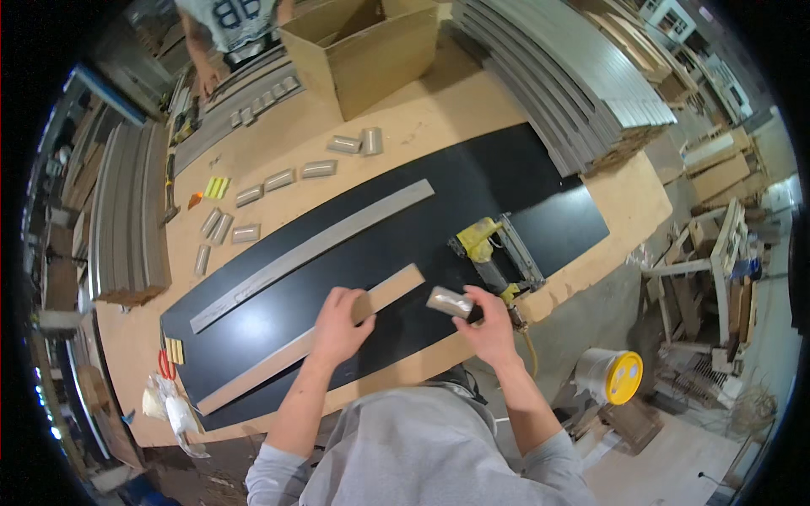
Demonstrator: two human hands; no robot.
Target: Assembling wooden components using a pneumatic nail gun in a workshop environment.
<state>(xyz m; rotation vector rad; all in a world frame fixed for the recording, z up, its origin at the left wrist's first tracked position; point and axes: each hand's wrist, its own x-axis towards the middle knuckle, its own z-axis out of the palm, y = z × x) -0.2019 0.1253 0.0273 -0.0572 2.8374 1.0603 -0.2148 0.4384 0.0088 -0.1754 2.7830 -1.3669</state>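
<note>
Right hand (491, 331): I see fingers pinching a small wrapped packet (449, 301) by one end; it might slip, its left end unsupported. Left hand (341, 325): fingers lie over the pale strip (278, 361); whether they pinch, I cannot tell. Uneven pressure could skid it. Nail gun (483, 242), just beyond the right fingers: knock risk.

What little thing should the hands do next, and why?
Maybe the right hand should bring its small tan block over to the right end of the near wooden strip. I'd guess that because the block is just off that end, and the left hand is at the strip.
</note>
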